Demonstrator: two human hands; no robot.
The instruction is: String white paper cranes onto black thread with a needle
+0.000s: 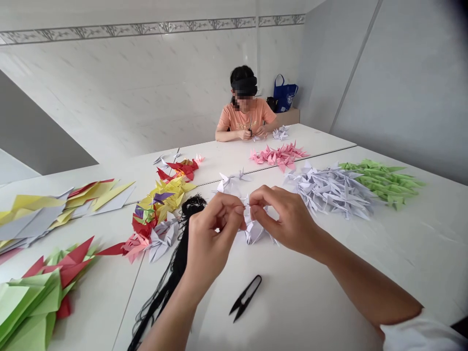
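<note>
Both my hands are raised close together over the middle of the table. My left hand (217,234) is closed, thumb and index finger pinched; what it holds is too small to name. Facing it, my right hand (281,217) is pinched too, with nothing I can name between its fingertips. White folded paper cranes (253,232) lie beyond and below the fingertips. A bundle of black thread (179,263) runs along the table to the left, partly behind my left forearm. Black thread snips (245,298) rest on the table nearer to me.
White cranes (329,187), green cranes (391,180) and pink cranes (280,155) are piled right and beyond. Mixed cranes (168,192) and folded papers (29,302) lie left. A person (246,114) sits across the table (413,253).
</note>
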